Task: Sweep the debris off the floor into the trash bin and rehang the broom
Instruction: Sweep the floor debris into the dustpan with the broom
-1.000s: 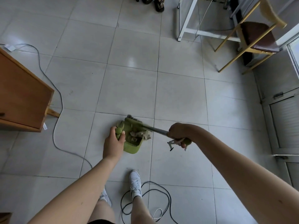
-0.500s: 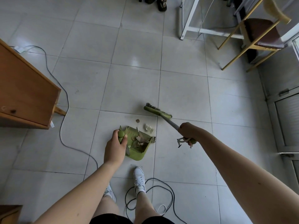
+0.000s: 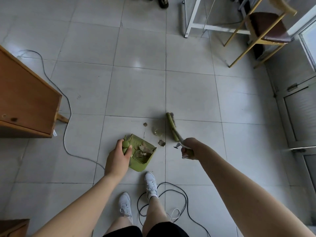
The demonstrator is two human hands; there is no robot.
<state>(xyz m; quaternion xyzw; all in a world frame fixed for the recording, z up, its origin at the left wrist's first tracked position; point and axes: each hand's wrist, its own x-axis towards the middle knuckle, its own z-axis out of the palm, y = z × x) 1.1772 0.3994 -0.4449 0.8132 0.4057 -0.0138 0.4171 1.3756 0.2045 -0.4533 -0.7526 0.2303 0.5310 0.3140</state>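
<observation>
On the tiled floor just ahead of your feet, your left hand grips the handle of the green dustpan, which already holds scraps. Your right hand is clenched around the broom, its head resting beyond loose debris lying between brush and dustpan.

Debris between dustpan, broom

Broom head motion-blurred, shoes cut by top edge, wooden cabinet cropped at left
</observation>
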